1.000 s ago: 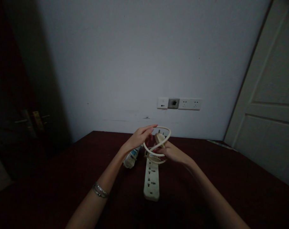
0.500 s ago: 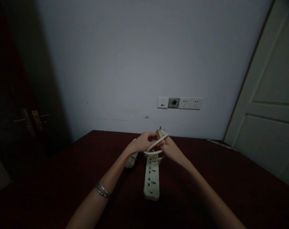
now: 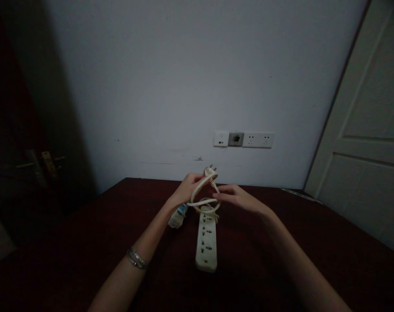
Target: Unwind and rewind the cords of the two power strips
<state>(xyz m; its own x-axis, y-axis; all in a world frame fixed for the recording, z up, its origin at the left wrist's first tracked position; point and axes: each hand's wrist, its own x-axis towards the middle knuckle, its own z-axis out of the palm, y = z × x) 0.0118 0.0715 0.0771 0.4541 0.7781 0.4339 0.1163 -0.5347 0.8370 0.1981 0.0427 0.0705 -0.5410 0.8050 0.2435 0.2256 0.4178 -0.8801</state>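
Note:
A white power strip [image 3: 207, 245] lies lengthwise on the dark red table, its sockets facing up. From its far end a white cord [image 3: 200, 189] rises in loose loops toward a plug [image 3: 210, 172] whose metal pins point up and away. My left hand [image 3: 190, 187] is closed at the left of the loops, gripping the plug and the cord beside it. On the other side, my right hand [image 3: 234, 197] pinches the cord just below the plug with thumb and fingertips. Partly behind my left wrist lies a whitish bundle [image 3: 177, 218] with a blue patch; its kind is unclear.
Wall sockets [image 3: 258, 140] and switch plates sit on the pale wall beyond the table [image 3: 265, 255]. A thin flat strip [image 3: 301, 195] lies near the table's far right edge. A white panelled door [image 3: 369, 173] stands at right, a dark door with a handle [image 3: 49, 164] at left.
The plug has moved left, from my right hand to my left. My right hand has shifted right and lower onto the cord, and the loops have opened wider. The power strip stays in place.

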